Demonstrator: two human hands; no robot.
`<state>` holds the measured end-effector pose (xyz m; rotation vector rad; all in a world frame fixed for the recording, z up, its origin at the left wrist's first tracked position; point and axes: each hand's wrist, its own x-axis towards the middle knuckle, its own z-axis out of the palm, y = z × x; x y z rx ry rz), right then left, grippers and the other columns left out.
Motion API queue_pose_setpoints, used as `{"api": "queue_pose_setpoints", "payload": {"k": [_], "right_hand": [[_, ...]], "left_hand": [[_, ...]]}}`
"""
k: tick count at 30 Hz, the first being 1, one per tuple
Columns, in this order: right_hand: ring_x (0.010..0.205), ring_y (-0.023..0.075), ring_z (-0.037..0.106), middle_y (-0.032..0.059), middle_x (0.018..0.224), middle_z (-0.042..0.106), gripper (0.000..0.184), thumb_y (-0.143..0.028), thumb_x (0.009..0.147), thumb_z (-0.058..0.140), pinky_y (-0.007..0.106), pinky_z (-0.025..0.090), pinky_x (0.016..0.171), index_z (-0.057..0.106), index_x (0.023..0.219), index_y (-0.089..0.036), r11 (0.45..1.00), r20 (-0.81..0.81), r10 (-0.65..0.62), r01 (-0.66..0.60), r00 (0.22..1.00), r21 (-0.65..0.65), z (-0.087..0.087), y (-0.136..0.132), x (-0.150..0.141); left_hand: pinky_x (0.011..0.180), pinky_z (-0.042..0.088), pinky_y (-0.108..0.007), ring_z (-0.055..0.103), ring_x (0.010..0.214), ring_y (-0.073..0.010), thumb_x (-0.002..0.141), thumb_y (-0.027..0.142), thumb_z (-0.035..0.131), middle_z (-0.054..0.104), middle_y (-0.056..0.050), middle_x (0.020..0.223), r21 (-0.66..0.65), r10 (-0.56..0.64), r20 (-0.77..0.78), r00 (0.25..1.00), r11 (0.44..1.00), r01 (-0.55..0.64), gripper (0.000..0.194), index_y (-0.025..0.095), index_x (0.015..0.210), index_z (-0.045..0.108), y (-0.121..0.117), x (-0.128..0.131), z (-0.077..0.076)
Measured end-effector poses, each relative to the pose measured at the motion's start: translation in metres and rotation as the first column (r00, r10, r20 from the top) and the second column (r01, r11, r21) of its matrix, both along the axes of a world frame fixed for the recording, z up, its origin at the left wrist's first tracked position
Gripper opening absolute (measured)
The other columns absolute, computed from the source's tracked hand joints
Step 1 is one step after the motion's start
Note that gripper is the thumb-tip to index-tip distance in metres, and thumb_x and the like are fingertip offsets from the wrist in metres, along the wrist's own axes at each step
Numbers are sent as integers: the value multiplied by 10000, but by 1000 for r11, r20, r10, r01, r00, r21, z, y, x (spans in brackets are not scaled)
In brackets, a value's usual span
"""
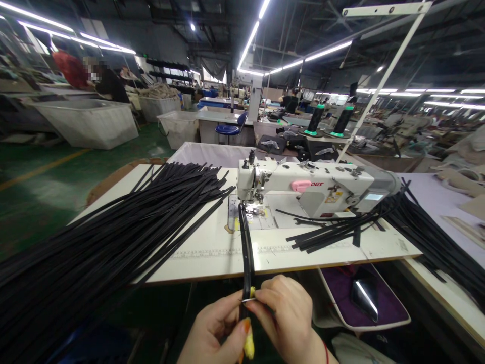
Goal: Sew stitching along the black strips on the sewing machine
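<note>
A black strip [248,253] runs from under the presser foot of the white sewing machine [291,184] over the table's front edge to my hands. My left hand [217,328] is closed on its near end, thumb on top. Yellow wrapping shows at its fingertips, and there is an orange patch by the thumb. My right hand [286,313] pinches a thin silvery piece [249,300] that lies across the strip; its exact kind I cannot make out. A large pile of black strips [151,217] lies left of the machine.
More black strips [326,235] and a wrench [310,222] lie on the white table [212,260] at right. Two black thread cones [314,120] stand behind the machine. A purple-lined tray [341,298] with a dark phone-like object hangs below the table edge. People work far left.
</note>
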<state>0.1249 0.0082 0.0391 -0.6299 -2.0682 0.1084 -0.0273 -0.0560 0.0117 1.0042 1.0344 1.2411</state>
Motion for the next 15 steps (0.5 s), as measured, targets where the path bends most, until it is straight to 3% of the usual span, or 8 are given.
{"api": "queue_pose_setpoints", "payload": {"k": [3,5,8,10,11,15], "right_hand": [[618,129,533,12,720,644,113,-139,838,655,270,392,567,584,918,-177,998,-14,35,-36,999,-50,0,-1,-1],[636,125,544,-8,720,614,85,-161,860,629,255,413,579,572,907,-202,973,-60,47,-59,997,-225,1,-2,-2],[688,116,560,-29,782,584,122,-175,880,585,231,454,622,550,973,-246,816,-46,28,-49,999,-576,6,-3,-1],[765,118,578,-31,874,597,218,-171,880,574,228,475,692,526,1065,-275,708,8,45,-26,999,-706,11,-4,2],[799,119,582,-33,909,601,254,-171,881,572,231,477,722,514,1099,-287,681,31,58,-16,998,-732,13,-4,4],[788,125,576,-27,902,597,186,-193,894,561,242,457,713,529,1059,-274,708,114,86,20,990,-706,15,-3,10]], "left_hand": [[618,503,-279,482,520,-123,832,422,638,563,-7,609,6,9,-11,1000,1000,-9,444,177,1202,667,0,-1,4],[609,510,-276,493,515,-127,832,406,636,572,-10,598,22,19,-39,999,1000,-18,426,180,1192,674,1,-3,8],[610,524,-278,524,522,-139,826,376,642,590,-16,594,33,50,-78,996,998,-47,402,180,1175,684,3,-4,13],[617,530,-282,538,530,-146,820,367,650,599,-19,598,28,58,-86,995,998,-56,395,180,1166,688,3,-4,15],[623,532,-284,541,533,-147,819,365,652,602,-19,602,25,57,-84,995,998,-55,392,181,1163,689,4,-4,15],[650,529,-283,542,554,-147,823,354,654,610,-19,624,21,52,-60,997,999,-50,381,183,1162,687,3,-2,14]]}}
